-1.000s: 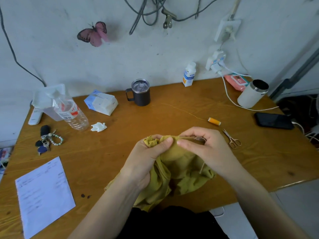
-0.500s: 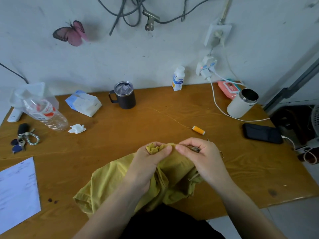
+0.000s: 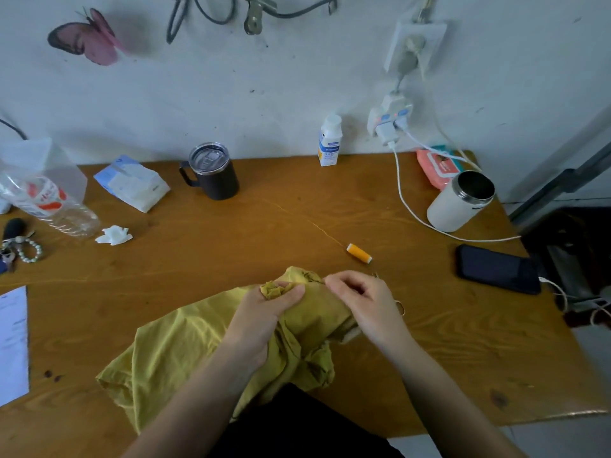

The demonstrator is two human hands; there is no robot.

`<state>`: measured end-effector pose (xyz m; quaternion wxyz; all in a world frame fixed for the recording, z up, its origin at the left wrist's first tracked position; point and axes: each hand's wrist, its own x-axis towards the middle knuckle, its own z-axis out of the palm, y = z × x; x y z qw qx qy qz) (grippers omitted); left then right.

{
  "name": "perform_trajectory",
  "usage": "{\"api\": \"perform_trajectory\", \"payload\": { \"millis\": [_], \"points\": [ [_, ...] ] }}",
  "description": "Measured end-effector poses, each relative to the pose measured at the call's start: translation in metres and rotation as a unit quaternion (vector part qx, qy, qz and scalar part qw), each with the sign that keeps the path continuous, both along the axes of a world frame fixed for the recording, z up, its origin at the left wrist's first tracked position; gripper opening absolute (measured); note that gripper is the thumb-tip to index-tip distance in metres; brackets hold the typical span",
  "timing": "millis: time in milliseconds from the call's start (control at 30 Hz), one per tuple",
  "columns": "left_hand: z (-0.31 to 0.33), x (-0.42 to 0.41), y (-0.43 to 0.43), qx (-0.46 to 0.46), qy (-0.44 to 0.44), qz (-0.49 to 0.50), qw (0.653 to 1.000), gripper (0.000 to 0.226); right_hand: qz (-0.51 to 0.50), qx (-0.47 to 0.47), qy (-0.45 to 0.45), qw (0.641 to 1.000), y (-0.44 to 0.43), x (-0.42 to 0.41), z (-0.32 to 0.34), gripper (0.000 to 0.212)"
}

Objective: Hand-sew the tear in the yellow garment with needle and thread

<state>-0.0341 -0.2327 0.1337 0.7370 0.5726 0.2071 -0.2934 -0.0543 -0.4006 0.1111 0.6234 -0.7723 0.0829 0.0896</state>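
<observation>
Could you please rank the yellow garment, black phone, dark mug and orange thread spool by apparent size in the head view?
1. yellow garment
2. black phone and dark mug: they look alike, and the mug sits farther away, so I leave them unranked
3. orange thread spool

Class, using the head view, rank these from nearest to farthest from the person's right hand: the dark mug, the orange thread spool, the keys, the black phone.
1. orange thread spool, just beyond the right hand.
2. black phone, off to the right.
3. dark mug, at the back, left of centre.
4. keys, far left.
</observation>
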Motion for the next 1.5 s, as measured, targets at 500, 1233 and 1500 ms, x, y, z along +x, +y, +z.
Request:
{"api": "perform_trajectory", "payload": {
  "millis": [500,1233,1500],
  "points": [
    [-0.025,0.021,-0.012,0.002,0.058,0.019,0.998,0.013,-0.134,-0.319,0.064,0.936,-0.102,0.079,-0.130,0.018],
    [-0.034,0.024,-0.013,-0.010,0.064,0.010,0.998,0.009,-0.098,-0.311,0.084,0.941,-0.090,0.090,-0.142,0.022],
    [-0.039,0.024,-0.012,-0.004,0.061,0.006,0.998,0.014,-0.112,-0.360,0.154,0.913,-0.073,0.097,-0.135,0.053]
  ]
}}
